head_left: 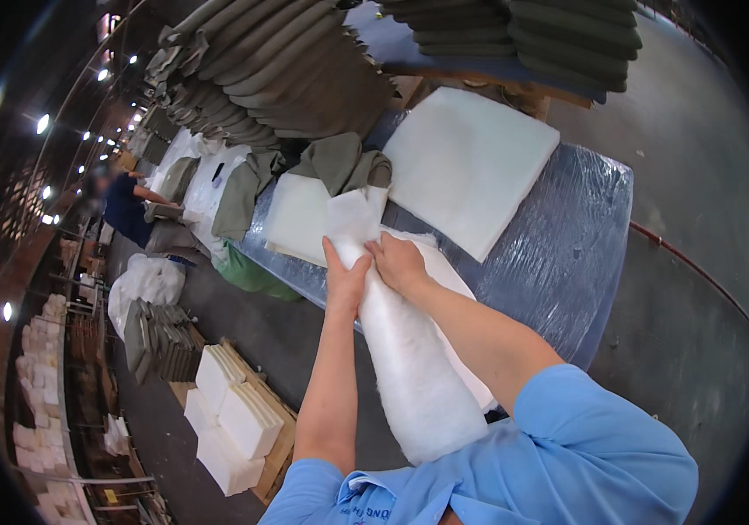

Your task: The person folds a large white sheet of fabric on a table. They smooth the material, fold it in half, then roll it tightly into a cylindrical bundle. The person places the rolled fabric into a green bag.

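A long piece of white fluffy batting stretches from my chest to the table, apparently folded around a white foam slab that shows along its right side. My left hand closes on the batting's left edge, thumb up. Opposite it, my right hand pinches the batting, its fingertips partly hidden. The far end of the batting meets a crumpled grey-green fabric cover; whether it is inside the cover, I cannot tell.
The table is wrapped in shiny film and bears a large white foam sheet. Stacked grey-green covers rise behind. White foam blocks sit on a pallet at lower left. Another person works at far left.
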{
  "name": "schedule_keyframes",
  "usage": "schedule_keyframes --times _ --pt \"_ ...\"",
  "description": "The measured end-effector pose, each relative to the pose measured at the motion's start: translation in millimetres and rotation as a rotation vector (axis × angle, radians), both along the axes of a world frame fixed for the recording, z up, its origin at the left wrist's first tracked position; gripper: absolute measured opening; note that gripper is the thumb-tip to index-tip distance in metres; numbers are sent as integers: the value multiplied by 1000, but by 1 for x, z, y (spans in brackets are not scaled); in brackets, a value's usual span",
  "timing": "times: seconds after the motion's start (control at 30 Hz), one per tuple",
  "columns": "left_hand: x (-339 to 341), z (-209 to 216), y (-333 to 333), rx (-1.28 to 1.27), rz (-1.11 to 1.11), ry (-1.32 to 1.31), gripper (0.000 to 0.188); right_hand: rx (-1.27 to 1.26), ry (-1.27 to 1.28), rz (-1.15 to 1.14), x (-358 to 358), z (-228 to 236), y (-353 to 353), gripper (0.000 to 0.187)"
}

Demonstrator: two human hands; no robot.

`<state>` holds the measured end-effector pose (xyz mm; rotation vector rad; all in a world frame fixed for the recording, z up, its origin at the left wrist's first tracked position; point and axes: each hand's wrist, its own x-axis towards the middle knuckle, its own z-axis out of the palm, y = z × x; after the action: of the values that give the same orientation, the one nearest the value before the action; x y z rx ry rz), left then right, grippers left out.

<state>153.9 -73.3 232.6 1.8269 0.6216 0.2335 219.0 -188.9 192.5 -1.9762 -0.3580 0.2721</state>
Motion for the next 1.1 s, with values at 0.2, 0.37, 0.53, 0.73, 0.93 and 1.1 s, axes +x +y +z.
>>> schedule_keyframes --times 0.2,0.37,0.53,0.73,0.93,1.1 --pt "9 1 -2 143 -31 50 101 3 41 6 27 -22 11 46" --pt "17 6 -20 281 -66 48 100 -269 155 -89 44 -120 -46 45" --pt "7 2 -6 150 -11 54 100 -254 300 -172 -4 -178 -104 42" --pt "5 4 -8 173 5 82 101 187 264 33 -4 -128 -100 40" --pt "10 4 -11 144 2 67 103 335 596 93 -27 -32 -69 70" --pt "3 3 -5 136 7 23 105 147 444 228 -40 13 -63 64"
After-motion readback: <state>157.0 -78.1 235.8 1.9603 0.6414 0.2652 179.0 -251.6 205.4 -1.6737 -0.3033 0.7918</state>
